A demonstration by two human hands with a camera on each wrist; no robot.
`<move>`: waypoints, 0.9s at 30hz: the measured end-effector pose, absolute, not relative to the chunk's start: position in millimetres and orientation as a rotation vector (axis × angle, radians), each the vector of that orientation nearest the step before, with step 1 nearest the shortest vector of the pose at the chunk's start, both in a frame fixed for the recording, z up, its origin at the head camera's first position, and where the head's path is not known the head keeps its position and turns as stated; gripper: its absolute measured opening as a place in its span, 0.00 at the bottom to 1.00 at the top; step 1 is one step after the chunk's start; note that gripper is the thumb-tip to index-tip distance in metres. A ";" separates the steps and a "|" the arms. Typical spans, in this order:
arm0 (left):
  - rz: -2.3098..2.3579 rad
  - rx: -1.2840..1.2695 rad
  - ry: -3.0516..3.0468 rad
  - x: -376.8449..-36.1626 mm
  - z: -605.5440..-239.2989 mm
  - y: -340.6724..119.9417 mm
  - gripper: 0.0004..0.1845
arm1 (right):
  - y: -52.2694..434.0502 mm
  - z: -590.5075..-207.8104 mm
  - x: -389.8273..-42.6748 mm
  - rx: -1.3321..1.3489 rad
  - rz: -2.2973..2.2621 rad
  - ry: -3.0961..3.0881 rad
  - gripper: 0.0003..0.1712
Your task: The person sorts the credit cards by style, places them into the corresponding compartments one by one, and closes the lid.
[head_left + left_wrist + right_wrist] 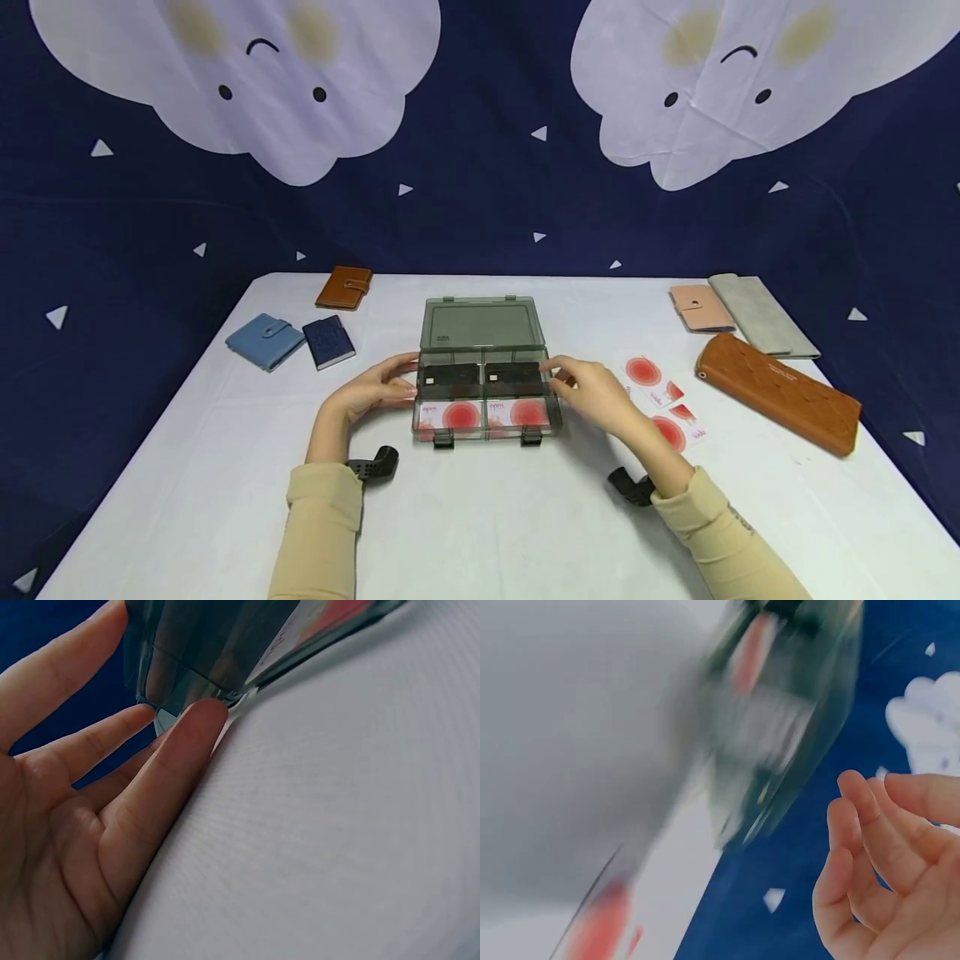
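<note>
A clear grey plastic box (486, 392) sits in the middle of a white table (480, 517), between a person's two hands. Its long side runs left to right, and its lid (482, 323) stands open at the far edge, tilted away from the person. Two latches face the near side.

The left hand (375, 390) rests against the box's left end with fingers nearly straight and spread; the left wrist view shows fingertips (202, 720) touching the box's corner, gripping nothing. The right hand (592, 393) is at the box's right end, fingers loosely curled and holding nothing; the right wrist view is blurred.

Inside the box are four compartments: two dark cards (480, 377) farther from the fingers' base, two white cards with red circles (480, 413) nearer.

Beyond the right fingers lie about four loose red-circle cards (663, 400) and three wallets (776, 392). Beyond the left fingers lie three small wallets (300, 333).
</note>
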State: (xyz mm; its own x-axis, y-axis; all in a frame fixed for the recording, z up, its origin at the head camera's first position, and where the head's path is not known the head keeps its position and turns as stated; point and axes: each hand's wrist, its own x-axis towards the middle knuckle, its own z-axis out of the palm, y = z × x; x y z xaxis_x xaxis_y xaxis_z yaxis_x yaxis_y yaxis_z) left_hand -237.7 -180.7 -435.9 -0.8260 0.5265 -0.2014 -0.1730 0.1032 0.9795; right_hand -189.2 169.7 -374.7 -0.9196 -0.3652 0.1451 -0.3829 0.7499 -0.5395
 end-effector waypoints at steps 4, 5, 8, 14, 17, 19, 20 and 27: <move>1.774 0.341 1.872 -237.4 -435.8 -180.2 0.41 | 203.3 -385.3 -191.6 0.585 0.863 -2.935 0.13; 1.773 0.340 1.873 -237.3 -435.9 -180.2 0.41 | 210.6 -388.1 -192.1 0.590 0.852 -2.948 0.13; 1.767 0.334 1.881 -237.1 -436.6 -180.1 0.41 | 229.1 -395.2 -193.0 0.615 0.859 -2.988 0.13; 1.761 0.311 1.894 -237.3 -436.3 -179.3 0.42 | 251.4 -398.3 -193.1 0.604 0.883 -3.061 0.20; 1.759 0.316 1.894 -237.8 -436.8 -179.5 0.42 | 256.7 -397.2 -192.5 0.563 0.818 -3.150 0.30; 1.757 0.320 1.892 -238.2 -437.2 -179.7 0.42 | 258.7 -396.6 -191.9 0.526 0.757 -3.223 0.38; 1.757 0.326 1.891 -238.4 -437.4 -179.8 0.42 | 259.4 -396.4 -191.8 0.500 0.721 -3.260 0.40; 1.764 0.313 1.886 -237.9 -437.0 -179.4 0.42 | 260.0 -394.3 -195.4 0.418 0.558 -3.357 0.46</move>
State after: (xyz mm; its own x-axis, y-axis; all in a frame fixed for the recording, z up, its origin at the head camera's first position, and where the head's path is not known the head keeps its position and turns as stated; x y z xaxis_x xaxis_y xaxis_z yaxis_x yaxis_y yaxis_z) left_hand -237.9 -179.4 -437.0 -0.8306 0.5110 -0.2212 -0.1865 0.1191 0.9752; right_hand -195.4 260.0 -394.3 -0.9299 -0.2802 -0.2383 -0.1880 0.9190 -0.3466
